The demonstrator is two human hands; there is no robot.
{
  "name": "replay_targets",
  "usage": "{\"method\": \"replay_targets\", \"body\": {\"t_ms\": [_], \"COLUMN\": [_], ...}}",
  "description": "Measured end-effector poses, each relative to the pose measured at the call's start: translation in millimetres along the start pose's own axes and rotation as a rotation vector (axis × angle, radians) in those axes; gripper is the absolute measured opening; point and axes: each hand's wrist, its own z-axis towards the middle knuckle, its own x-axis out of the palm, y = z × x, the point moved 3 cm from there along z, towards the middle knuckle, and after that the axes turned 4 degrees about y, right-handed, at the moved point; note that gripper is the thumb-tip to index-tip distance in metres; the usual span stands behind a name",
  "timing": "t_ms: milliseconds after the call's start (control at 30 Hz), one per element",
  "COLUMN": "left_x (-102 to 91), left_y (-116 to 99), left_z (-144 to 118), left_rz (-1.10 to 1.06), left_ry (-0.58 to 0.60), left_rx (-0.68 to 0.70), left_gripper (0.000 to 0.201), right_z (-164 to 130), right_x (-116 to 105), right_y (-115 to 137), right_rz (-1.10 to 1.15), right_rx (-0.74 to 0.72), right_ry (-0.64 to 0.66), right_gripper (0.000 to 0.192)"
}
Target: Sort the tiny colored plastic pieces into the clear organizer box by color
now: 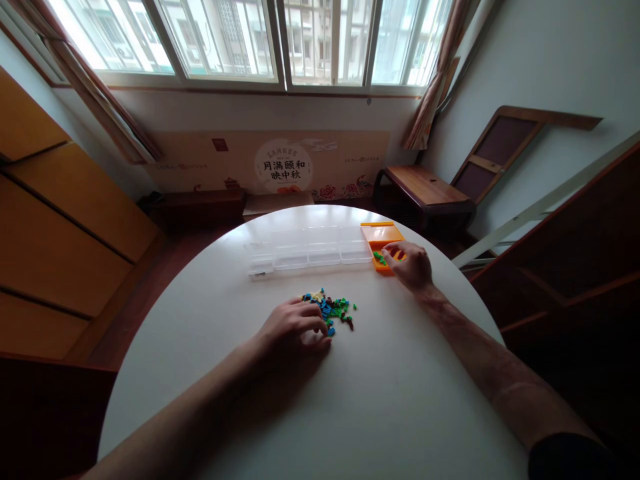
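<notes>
Orange box [383,271] at one o'clock holds green bricks [379,258] — right hand [411,264] over it, grip unclear; left hand [295,323], half-open, at seven o'clock beside a blue-green-brown pile [328,309].

The hands [293,323] are bare, the right sleeve [567,459] black.

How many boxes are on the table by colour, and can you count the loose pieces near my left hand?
Clear boxes: 4
Orange box: 1
Total: 5 boxes
Loose pieces: too small and overlapped to count.
</notes>
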Motion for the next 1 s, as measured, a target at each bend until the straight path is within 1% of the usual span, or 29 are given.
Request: {"method": "replay_targets", "body": {"t_ms": [67, 200, 267, 333, 400, 467, 533, 567, 700, 833, 1000], "left_x": [0.3, -0.2, -1.9, -4.1, -6.0, -7.9, -9.4, -9.8, -10.0, -10.8, -9.8], "left_y": [0, 2, 5, 9, 13, 14, 14, 13, 12, 11, 11], "left_z": [0, -2, -2, -2, 0, 3, 6, 8, 11, 11, 10], "left_rz": [-0.011, -0.031, -0.050, -0.125, -0.248, -0.363, -0.428, -0.448, -0.472, -0.489, -0.496], "left_ry": [-0.001, -0.004, -0.043, -0.085, -0.110, -0.131, -0.145, -0.147, -0.159, -0.183, -0.195], "left_rx": [0.007, 0.010, -0.025, -0.113, -0.207, -0.262, -0.293, -0.308, -0.320, -0.279, -0.255], "left_gripper": [0.006, 0.006, 0.007, 0.010, 0.015, 0.020, 0.023, 0.025, 0.027, 0.028, 0.022], "right_z": [-2, -4, -7, -11, -18, -27, -38, -43, -58, -62, -62], "right_x": [1, 0, -3, -6, -9, -8, -5, -3, 8, 16, 14], "right_y": [4, 15, 27, 44, 65, 86, 104, 112, 128, 130, 131], "right_rz": [0.002, 0.013, 0.044, 0.095, 0.156, 0.212, 0.261, 0.282, 0.352, 0.349, 0.364], "right_rx": [-0.023, -0.092, -0.181, -0.320, -0.474, -0.604, -0.689, -0.715, -0.770, -0.786, -0.757], "right_ry": [0.002, -0.020, -0.031, -0.022, 0.017, 0.108, 0.179, 0.217, 0.300, 0.321, 0.328], "right_gripper": [0.022, 0.019, 0.017, 0.014, 0.009, 0.007, 0.005, 0.007, 0.016, 0.009, 0.005]}}
